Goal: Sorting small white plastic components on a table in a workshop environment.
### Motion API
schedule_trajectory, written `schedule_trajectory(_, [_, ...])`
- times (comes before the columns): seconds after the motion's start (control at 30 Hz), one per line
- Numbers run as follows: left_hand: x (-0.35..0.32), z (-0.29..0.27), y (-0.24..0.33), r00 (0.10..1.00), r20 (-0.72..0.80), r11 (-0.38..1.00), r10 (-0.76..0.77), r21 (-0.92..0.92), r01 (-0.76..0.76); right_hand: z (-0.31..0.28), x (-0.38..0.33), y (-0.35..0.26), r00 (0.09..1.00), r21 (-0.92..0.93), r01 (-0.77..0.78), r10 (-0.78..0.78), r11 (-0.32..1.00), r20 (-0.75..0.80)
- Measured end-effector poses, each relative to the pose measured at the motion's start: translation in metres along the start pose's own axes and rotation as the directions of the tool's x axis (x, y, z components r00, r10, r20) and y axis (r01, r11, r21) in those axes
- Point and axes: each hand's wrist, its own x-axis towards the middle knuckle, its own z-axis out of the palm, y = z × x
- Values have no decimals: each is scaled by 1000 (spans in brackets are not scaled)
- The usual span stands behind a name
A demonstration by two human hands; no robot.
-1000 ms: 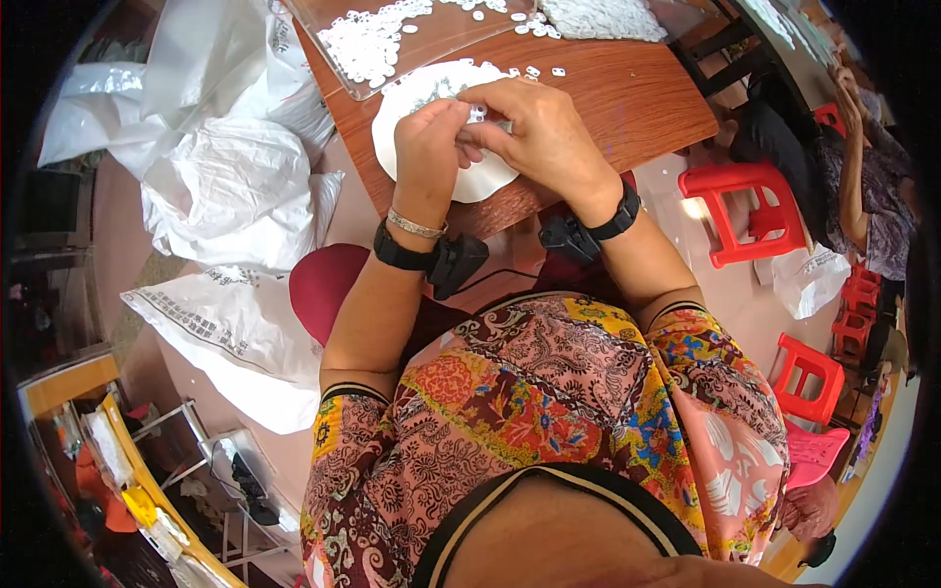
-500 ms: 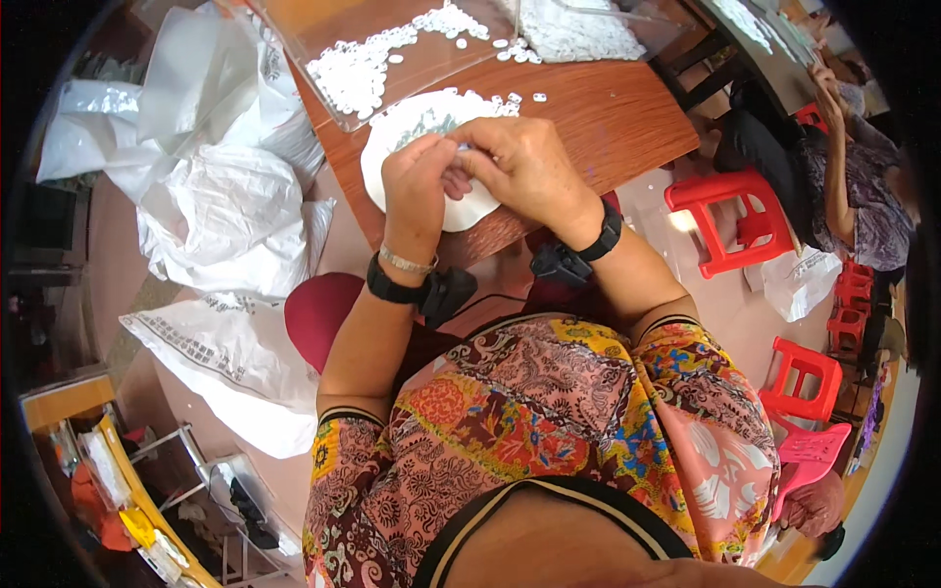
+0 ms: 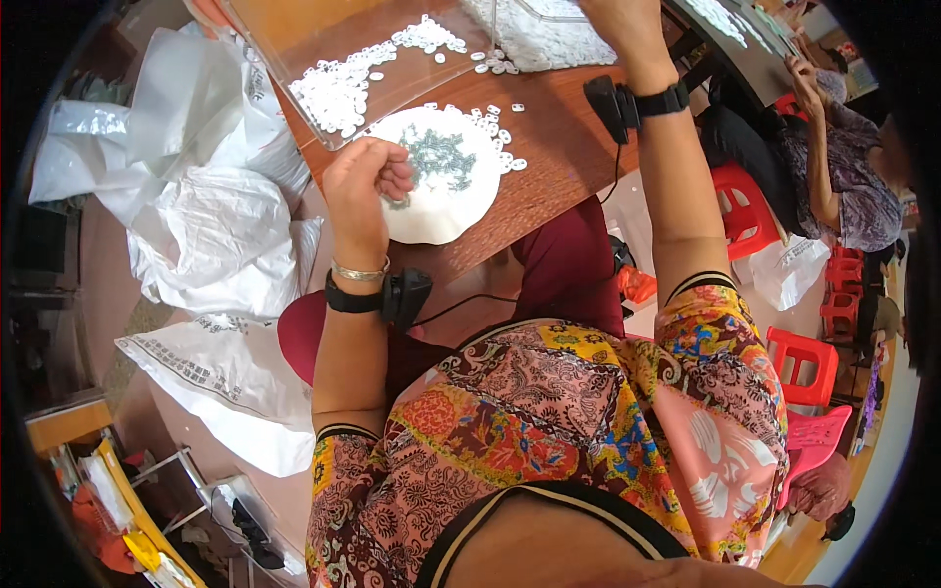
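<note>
My left hand rests at the left rim of a round white plate, its fingers curled inward; whatever they may hold is hidden. On the plate lies a heap of small grey-green pieces, too fine to make out. Small white oval pieces with holes lie along the plate's far right side. My right hand reaches far forward at the top edge, its fingers cut off, beside a large pile of white pieces.
A clear-walled tray on the brown wooden table holds more white ovals. White sacks crowd the floor at left. Red stools and another person at a table are on the right.
My hands were together over the plate; they have parted. The right has swung forward and right to the top edge, while the left has drawn back to the plate's left rim.
</note>
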Motion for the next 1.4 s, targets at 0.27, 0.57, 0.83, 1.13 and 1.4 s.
schedule_trajectory(0.27, [0, -11, 2, 999, -50, 1000, 3, 5, -3, 48, -84, 43, 724, 179, -276, 82, 944, 685])
schedule_trajectory(0.57, [2, -6, -4, 999, -16, 999, -30, 22, 30, 82, -129, 50, 571, 49, -266, 116, 963, 813])
schedule_trajectory(0.83, [4, -3, -9, 999, 39, 998, -38, 48, 36, 72, -134, 27, 629, 294, -433, 52, 852, 776])
schedule_trajectory(1.13, [0, 1, -11, 946, 267, 970, -184, -104, 218, 45, -97, -74, 688, 739, -365, -370, 566, 624])
schedule_trajectory(1.4, [7, -8, -15, 906, 402, 870, -134, -390, 302, 47, -92, -81, 673, 750, -566, -335, 342, 660])
